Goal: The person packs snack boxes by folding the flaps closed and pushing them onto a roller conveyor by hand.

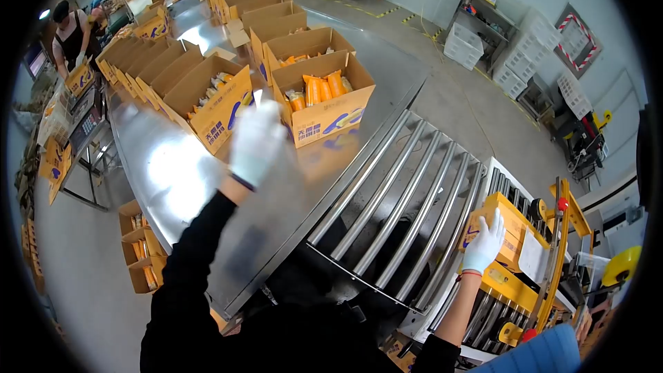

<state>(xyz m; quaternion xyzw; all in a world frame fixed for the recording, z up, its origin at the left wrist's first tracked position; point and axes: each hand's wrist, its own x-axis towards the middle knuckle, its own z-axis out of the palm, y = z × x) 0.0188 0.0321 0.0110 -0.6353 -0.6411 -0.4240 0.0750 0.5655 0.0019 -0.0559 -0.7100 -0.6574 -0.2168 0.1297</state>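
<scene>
My left hand (257, 144), in a white glove, is smeared by motion over the steel table, just in front of two open cartons. Whether its fingers are closed cannot be made out. The nearer open carton (331, 114) holds orange packets (322, 90). To its left stands another open carton (222, 112) with orange and pale packets. On the right, my gloved right hand (485, 240) lies with fingers stretched out against a closed carton (510, 231) on the roller conveyor, inside a yellow-framed machine (558, 249).
Rows of open cartons run back along the steel table (262, 262). Bare rollers (407, 200) join the table to the machine. A co-worker (69, 38) stands at the far left, and a blue sleeve (545, 352) reaches in at bottom right. Small cartons (141, 249) sit low on the left.
</scene>
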